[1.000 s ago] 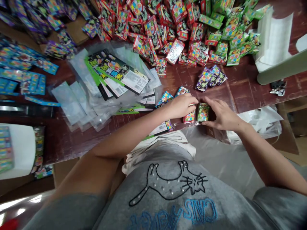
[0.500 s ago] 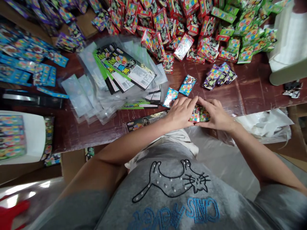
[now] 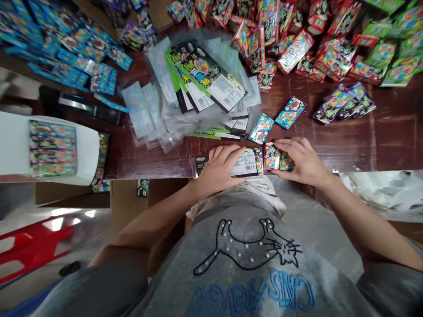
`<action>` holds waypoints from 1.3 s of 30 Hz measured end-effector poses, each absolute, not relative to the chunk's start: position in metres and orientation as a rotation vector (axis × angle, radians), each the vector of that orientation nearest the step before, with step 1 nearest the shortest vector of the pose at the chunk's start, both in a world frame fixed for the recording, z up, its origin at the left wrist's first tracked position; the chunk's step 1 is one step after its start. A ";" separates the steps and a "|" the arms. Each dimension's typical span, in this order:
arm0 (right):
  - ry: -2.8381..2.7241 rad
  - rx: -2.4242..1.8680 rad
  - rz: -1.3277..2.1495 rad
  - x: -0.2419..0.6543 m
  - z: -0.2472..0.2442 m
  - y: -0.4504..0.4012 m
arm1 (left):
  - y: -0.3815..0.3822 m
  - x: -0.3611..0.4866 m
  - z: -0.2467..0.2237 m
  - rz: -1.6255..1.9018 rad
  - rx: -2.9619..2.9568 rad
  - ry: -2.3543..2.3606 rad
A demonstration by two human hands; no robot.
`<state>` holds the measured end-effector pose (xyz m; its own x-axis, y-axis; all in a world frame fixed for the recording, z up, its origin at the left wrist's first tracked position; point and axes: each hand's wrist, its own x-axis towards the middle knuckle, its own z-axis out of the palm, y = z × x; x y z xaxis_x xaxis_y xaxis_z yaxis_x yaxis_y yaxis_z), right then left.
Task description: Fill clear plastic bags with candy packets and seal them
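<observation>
Near the table's front edge, my left hand (image 3: 220,166) lies over a flat black packet with a white barcode label (image 3: 246,164), its fingers stretched across it. My right hand (image 3: 302,162) is closed around a short row of small candy boxes, fingers at the far side and thumb at the near side. A red box (image 3: 271,155) shows at the row's left end, with a green box (image 3: 286,162) partly under the fingers. Just beyond lie two blue boxes, one nearer (image 3: 261,128) and one farther (image 3: 291,112). Purple boxes (image 3: 343,103) lie to the right.
Clear plastic bags (image 3: 142,112) with black and green header cards (image 3: 211,75) are piled left of centre. Heaps of red boxes (image 3: 333,61), green boxes (image 3: 405,61) and blue boxes (image 3: 79,48) line the back. At left, a white tray (image 3: 87,154) holds a wrapped colourful pack.
My left hand has left the boxes and moved left onto the black packet, uncovering the red box. My right hand stays on the row. The view has shifted, showing more of the left side.
</observation>
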<state>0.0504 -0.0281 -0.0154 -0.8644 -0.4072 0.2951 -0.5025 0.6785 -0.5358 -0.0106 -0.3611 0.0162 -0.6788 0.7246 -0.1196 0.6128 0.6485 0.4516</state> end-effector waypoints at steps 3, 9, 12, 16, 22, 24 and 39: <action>-2.747 0.821 0.988 0.056 -0.013 -0.039 | -0.363 -0.016 0.012 0.595 1.060 2.625; -2.727 0.943 1.055 0.048 -0.008 -0.049 | -0.367 -0.029 0.009 0.670 1.296 2.398; -2.761 0.912 1.006 0.040 -0.010 -0.048 | -0.367 -0.029 0.006 0.689 1.266 2.429; -2.785 0.686 0.882 0.047 -0.009 -0.047 | -0.368 -0.021 0.004 0.678 1.163 2.533; -2.745 0.500 0.809 0.067 0.000 -0.056 | -0.367 -0.011 0.014 0.758 1.224 2.583; -2.761 0.555 0.833 0.070 0.003 -0.060 | -0.368 -0.012 0.016 0.772 1.240 2.588; -2.897 0.897 0.994 0.054 0.004 -0.031 | -0.362 -0.018 0.006 0.590 1.270 2.546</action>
